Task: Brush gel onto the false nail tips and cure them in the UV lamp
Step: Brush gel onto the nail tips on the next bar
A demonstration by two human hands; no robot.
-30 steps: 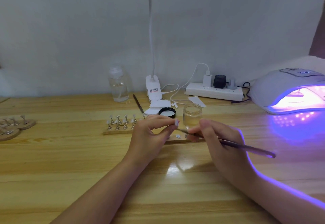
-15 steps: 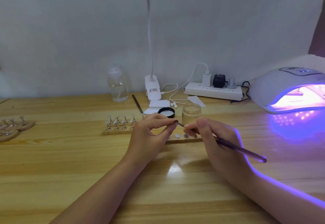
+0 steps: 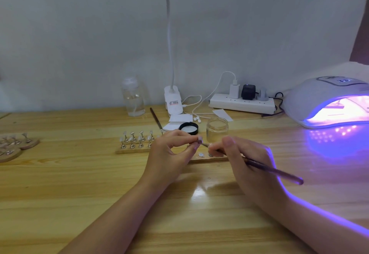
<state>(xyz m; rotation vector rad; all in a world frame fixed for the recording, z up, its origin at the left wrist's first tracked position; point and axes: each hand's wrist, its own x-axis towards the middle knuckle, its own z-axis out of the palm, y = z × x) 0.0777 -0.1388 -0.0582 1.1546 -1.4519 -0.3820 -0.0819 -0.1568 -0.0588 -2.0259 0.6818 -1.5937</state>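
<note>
At frame centre the left hand [image 3: 169, 154] pinches a nail tip [image 3: 199, 139] above the counter [image 3: 79, 184]. The right hand [image 3: 245, 158], its grip pinching the brush [image 3: 275, 171], lies just right; the brush slants up-left, bristles touching the tip.

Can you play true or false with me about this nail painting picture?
1. The white dome-shaped UV lamp glows purple. True.
2. The right hand holds a pair of scissors. False: it holds a thin dark brush.
3. The small clear glass jar has its lid on. False: the round black lid lies beside it.
4. The left hand pinches a small pale nail tip. True.
5. The wooden table is blue. False: it is light brown.
</note>
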